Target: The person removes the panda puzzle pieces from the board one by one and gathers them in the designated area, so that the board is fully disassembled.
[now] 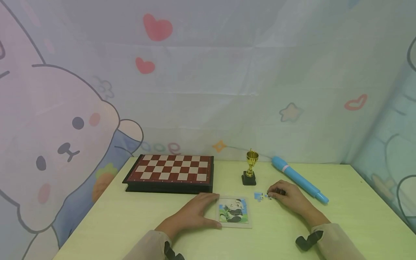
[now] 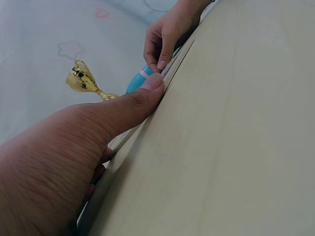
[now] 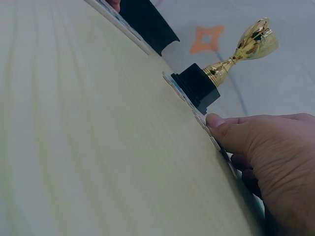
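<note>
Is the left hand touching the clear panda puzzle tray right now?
Touching. The head view shows the left hand flat on the table, thumb and fingertips against the left edge of the clear panda puzzle tray.

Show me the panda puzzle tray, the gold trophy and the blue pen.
panda puzzle tray (image 1: 234, 211), head view, on the panda picture
gold trophy (image 1: 251, 157), head view, on the cup
blue pen (image 1: 297, 177), head view, mid barrel

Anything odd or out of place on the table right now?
Nothing damaged or spilled. A few loose pieces lie outside the puzzle tray, by the right hand; the left hand rests on the tray's edge.
</note>
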`<state>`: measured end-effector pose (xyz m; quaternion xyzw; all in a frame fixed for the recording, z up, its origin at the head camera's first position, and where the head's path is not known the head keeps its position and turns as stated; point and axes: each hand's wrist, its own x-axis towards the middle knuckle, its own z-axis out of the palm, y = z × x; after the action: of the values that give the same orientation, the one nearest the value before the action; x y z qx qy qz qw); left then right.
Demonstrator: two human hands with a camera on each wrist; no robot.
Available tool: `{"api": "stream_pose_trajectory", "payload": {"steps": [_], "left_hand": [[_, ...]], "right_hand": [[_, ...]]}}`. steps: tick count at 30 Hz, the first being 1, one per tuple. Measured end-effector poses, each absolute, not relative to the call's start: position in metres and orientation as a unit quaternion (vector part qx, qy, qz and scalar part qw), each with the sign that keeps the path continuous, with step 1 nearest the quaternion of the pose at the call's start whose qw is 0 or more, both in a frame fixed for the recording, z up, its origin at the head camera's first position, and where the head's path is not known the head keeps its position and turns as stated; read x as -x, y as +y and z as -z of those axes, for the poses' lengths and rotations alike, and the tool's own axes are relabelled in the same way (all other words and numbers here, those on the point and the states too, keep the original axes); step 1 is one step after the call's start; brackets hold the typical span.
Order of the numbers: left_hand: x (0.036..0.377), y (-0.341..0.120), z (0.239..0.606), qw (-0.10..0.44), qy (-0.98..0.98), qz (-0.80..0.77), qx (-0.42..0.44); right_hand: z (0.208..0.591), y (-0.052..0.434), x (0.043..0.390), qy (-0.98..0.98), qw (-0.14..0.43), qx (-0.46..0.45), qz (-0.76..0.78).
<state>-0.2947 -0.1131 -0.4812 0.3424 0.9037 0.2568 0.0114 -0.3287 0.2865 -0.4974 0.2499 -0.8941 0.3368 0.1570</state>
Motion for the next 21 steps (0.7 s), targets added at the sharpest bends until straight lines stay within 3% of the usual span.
{"api": "stream_pose_trajectory", "payload": {"steps": [13,21], "left_hand": [[0.294,-0.113,0.481,0.01,0.9,-0.264,-0.347],[0.295,-0.113,0.481,0.01,0.902,-0.257,-0.346]], "right_hand": [[0.499,0.286,0.328,-0.891,0.155,-0.221,-0.365],[0.497,0.258,0.325,-0.858,0.196,-0.303,-0.364]]}}
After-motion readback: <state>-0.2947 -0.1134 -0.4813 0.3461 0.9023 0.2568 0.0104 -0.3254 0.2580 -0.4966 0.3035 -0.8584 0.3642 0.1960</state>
